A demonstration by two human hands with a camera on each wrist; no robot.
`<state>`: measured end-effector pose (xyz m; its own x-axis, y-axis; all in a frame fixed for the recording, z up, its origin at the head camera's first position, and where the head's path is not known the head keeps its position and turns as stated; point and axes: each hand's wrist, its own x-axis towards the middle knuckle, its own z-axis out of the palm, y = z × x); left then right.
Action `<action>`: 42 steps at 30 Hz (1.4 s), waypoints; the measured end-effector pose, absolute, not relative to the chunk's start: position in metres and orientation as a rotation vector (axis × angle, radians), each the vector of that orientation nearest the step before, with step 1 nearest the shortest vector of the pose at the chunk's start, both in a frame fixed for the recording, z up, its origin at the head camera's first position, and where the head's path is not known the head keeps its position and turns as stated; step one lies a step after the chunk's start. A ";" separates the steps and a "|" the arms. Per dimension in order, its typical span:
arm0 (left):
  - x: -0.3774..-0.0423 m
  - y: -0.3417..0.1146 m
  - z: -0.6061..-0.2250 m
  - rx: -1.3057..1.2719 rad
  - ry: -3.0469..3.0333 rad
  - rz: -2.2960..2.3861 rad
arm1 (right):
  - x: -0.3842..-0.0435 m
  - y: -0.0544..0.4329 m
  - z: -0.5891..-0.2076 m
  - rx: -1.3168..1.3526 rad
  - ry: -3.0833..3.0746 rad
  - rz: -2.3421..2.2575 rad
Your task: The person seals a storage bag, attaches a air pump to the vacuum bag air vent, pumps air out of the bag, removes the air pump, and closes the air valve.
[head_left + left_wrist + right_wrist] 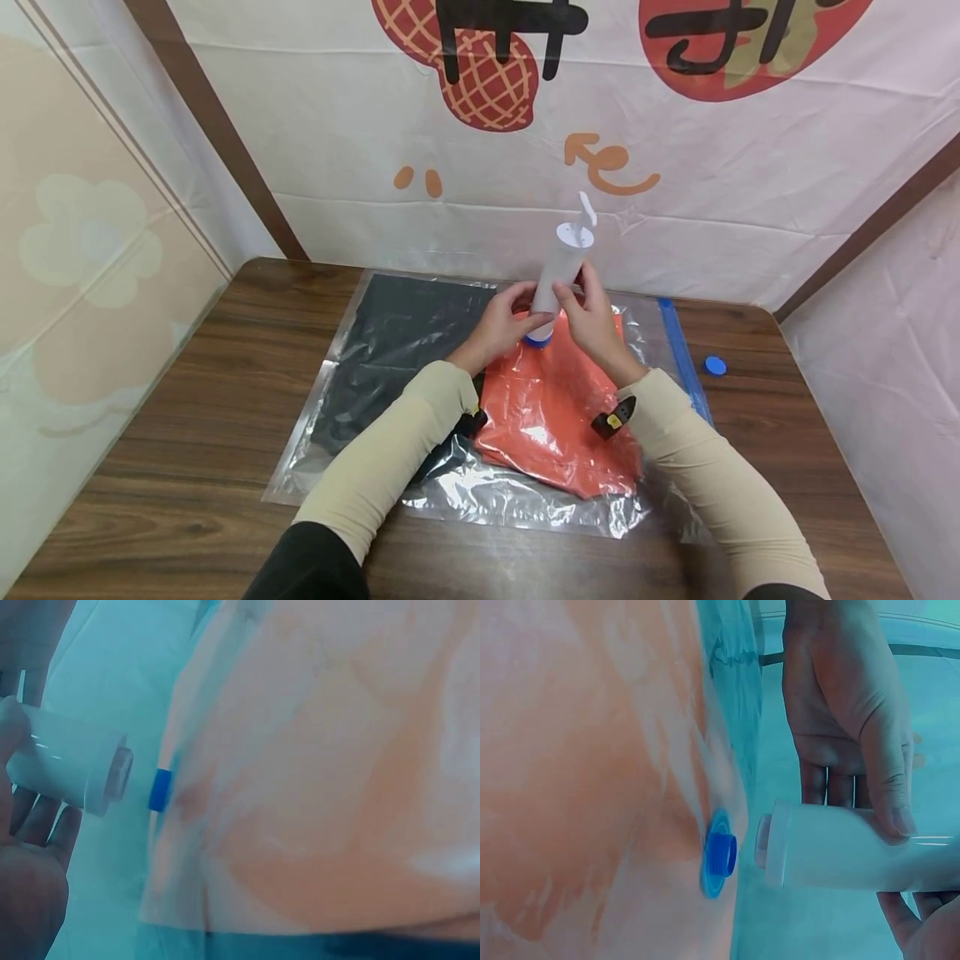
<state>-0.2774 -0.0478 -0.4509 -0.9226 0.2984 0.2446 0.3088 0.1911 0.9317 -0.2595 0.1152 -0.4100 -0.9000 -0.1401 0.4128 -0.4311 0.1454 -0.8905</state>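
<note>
A white cylindrical hand pump is held tilted above a clear plastic storage bag. My left hand grips its lower part from the left. From the other side, my right hand holds the barrel, thumb along it in the right wrist view. The pump's narrow end points at a blue valve on the bag, with a small gap between them. A thin white piece sticks up from the pump's far end. Inside the bag lie orange-red fabric and dark fabric.
A round blue cap lies on the wooden table, right of the bag. A blue strip runs along the bag's right edge. Printed cloth walls stand behind the table and at both sides.
</note>
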 end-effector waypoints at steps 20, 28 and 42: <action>-0.261 -0.083 -0.427 -0.734 -2.627 -1.682 | -0.252 0.145 -0.405 0.665 -2.399 1.737; -0.249 -0.130 -0.412 -0.682 -2.665 -1.613 | -0.236 0.185 -0.423 0.770 -3.060 0.944; -0.203 -0.259 -0.379 -0.456 -2.894 -1.247 | -0.209 0.213 -0.440 0.940 -3.357 0.564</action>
